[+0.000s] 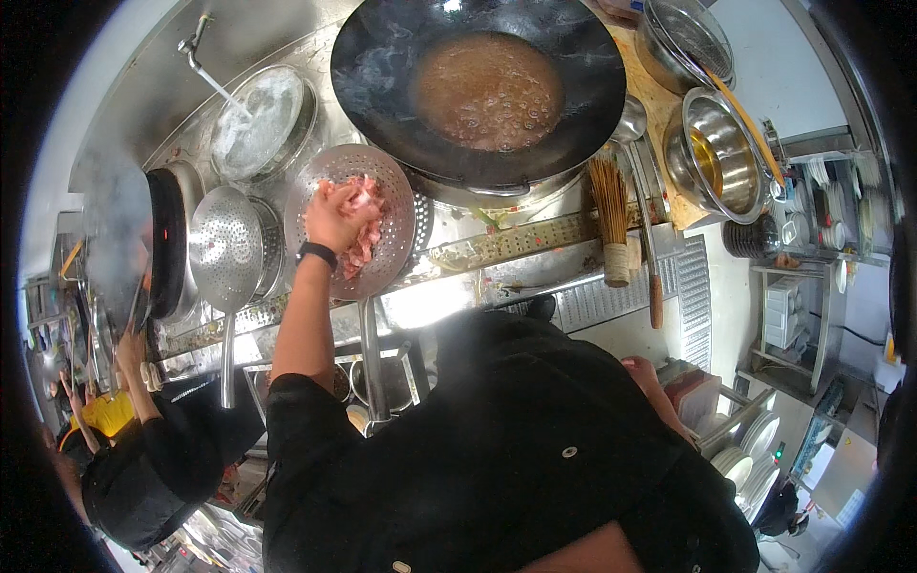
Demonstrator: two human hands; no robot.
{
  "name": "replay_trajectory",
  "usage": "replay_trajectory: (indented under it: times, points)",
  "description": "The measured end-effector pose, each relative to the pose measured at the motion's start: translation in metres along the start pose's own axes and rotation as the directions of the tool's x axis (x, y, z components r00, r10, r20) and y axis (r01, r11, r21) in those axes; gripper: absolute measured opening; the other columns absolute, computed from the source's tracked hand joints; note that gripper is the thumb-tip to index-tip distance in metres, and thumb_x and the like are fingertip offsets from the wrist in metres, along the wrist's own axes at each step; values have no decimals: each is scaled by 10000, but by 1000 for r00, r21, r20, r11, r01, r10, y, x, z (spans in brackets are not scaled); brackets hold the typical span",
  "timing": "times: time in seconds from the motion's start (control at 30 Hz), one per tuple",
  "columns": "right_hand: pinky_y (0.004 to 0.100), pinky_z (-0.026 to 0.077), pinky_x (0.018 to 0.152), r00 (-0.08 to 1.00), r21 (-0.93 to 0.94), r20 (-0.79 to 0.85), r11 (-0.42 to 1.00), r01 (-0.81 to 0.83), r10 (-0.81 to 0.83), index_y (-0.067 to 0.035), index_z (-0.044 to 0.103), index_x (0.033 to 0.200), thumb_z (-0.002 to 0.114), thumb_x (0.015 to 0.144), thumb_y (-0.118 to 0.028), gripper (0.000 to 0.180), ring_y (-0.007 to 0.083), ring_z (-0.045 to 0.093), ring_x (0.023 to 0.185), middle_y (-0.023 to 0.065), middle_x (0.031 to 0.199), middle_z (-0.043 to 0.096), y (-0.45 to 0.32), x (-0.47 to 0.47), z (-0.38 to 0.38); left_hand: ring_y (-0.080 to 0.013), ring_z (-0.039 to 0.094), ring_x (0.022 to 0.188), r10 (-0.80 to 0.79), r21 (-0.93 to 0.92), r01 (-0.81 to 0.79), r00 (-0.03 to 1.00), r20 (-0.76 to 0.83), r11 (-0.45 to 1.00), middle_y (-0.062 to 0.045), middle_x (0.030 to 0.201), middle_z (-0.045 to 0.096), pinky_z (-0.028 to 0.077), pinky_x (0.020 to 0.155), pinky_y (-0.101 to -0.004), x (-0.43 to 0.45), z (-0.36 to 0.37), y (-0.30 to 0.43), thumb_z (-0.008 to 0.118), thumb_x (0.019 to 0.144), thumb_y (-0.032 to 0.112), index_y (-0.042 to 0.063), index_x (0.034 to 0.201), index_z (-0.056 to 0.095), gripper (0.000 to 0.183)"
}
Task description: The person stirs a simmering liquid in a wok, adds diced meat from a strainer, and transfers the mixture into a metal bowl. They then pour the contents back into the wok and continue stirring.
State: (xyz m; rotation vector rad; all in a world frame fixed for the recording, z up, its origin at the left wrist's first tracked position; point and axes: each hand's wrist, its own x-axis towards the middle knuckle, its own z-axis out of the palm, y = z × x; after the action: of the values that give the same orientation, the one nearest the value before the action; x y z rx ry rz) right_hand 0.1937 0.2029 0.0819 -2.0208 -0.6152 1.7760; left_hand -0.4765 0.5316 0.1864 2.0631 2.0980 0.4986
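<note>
My left hand (338, 220), a black band at its wrist, is down in sliced raw meat (358, 254), its fingers curled into the pieces. The meat lies in a round perforated strainer (394, 215), whose metal handle (369, 358) extends over the counter's front edge. Under the strainer shows part of another perforated vessel (424, 218). Beyond it, a large black wok (380, 93) contains bubbling brown liquid (491, 93), with steam above. Low at my right side, my right hand (640, 372) is only partly visible; its fingers are mostly hidden by my black clothing.
Left of the strainer sits a second strainer (226, 243); behind it, a tap (190, 46) runs into a water-filled pot (261, 125). A bamboo wok brush (609, 215) and a long-handled ladle (645, 208) flank the wok's right. A steel bowl (738, 157) holds yellow liquid. Another person (165, 458) works at left.
</note>
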Motion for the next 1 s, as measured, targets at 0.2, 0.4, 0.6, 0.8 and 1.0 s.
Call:
replay_trajectory:
  times: [0.2,0.4,0.6,0.8,1.0]
  points:
    - [396,467,540,1000,-174,-27,985,-7,2,52,533,1090,416,954,-145,266,314,586,660,206,840,590,-4,-10,7,-394,525,1102,222,-65,-222,975,-7,973,-193,1146,578,436,968,-443,-26,48,-43,680,654,0,80,1117,600,477]
    - [346,486,543,978,-137,-117,972,-190,174,24,567,1086,515,923,-57,189,249,617,651,154,865,622,-33,-29,26,-381,646,948,-221,-316,229,973,63,921,-230,1015,667,506,797,-416,-1,3,-49,624,803,86,23,1113,631,316]
    - [310,508,567,964,-262,-172,934,-244,204,17,572,1110,534,927,-54,201,193,632,670,117,894,632,-68,-45,40,-413,648,832,-198,-317,212,977,77,924,-267,847,648,500,719,-417,3,-20,-14,601,871,211,-21,968,655,258]
    - [316,512,583,973,-345,-177,916,-205,151,14,574,1118,515,928,-50,209,189,634,682,113,911,634,-94,-55,49,-408,643,813,-114,-400,140,990,87,906,-259,873,657,502,740,-402,-4,-13,-10,553,876,137,-21,1070,638,265]
    - [327,515,593,980,-292,-127,938,-185,154,5,574,1149,514,928,-52,237,194,628,682,106,909,637,-61,-40,36,-317,600,1102,96,-561,-23,990,102,827,-192,1211,587,452,960,-362,-18,-25,4,645,759,-13,45,1293,520,552]
